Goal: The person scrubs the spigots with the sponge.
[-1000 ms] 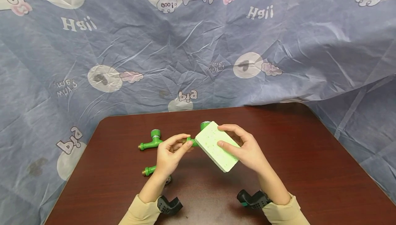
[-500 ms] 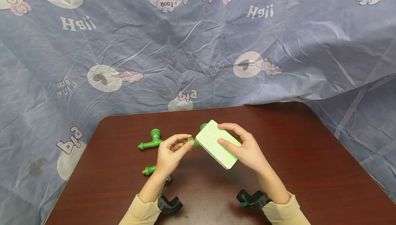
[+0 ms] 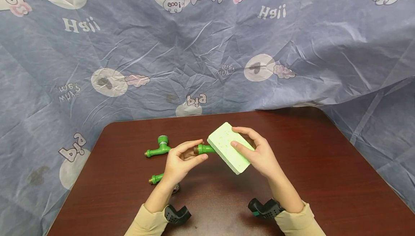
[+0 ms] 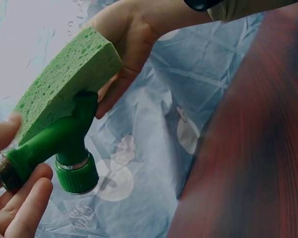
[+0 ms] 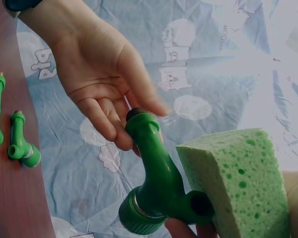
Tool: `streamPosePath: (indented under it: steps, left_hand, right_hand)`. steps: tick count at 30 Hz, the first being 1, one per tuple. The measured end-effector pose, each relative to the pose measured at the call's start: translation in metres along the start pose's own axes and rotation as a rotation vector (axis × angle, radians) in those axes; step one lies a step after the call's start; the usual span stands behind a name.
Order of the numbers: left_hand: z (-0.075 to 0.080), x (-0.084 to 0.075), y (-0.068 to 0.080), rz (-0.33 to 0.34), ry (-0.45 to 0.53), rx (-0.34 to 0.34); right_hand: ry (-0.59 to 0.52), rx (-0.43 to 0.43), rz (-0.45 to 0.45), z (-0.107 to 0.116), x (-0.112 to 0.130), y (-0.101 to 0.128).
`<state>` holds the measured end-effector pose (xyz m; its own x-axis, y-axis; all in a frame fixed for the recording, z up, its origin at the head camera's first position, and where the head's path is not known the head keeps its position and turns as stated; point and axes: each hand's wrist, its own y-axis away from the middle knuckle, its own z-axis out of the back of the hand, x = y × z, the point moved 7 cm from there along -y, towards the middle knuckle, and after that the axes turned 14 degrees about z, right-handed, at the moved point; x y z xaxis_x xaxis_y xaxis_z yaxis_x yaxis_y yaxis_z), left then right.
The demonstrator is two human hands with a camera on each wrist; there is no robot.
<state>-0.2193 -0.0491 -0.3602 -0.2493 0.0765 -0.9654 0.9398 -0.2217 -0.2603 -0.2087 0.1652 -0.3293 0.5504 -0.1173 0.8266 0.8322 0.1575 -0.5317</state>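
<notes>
My right hand (image 3: pixel 259 156) grips a pale green sponge (image 3: pixel 230 147), thumb on its near face, together with a green plastic tap (image 5: pixel 159 168) held against the sponge's far side. The tap has a brown threaded end, a ribbed collar and a short open outlet near the right fingertips. In the head view the sponge covers most of the tap. Around the threaded end, my left hand (image 3: pixel 179 162) has its thumb and fingers spread. The left thumb stands apart from the tap; the left fingers lie beside the thread, and whether they touch it I cannot tell.
Two more green taps lie on the dark red-brown table, one (image 3: pixel 159 147) left of the left hand, the other (image 3: pixel 156 179) partly hidden by the left forearm. A blue patterned cloth (image 3: pixel 207 66) hangs behind the table. Each wrist wears a black camera mount.
The left thumb and fingers have parted from their pinch on the tap's threaded end, which now shows. The sponge and tap have shifted slightly right and up with the right hand.
</notes>
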Motion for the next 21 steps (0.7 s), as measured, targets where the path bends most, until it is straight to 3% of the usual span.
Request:
streamPosePath:
  steps: [6, 13, 21]
  left_hand:
    - [-0.002, -0.001, 0.001, -0.009, -0.007, 0.047]
    - [-0.001, -0.001, 0.001, 0.020, -0.031, 0.020]
    - [-0.005, -0.020, 0.005, 0.007, -0.055, 0.002]
  right_hand:
    - [0.000, -0.015, -0.025, 0.001, 0.000, 0.000]
    - [-0.003, -0.019, -0.052, 0.002, -0.001, 0.001]
    - [0.007, -0.036, -0.037, 0.003, -0.001, 0.000]
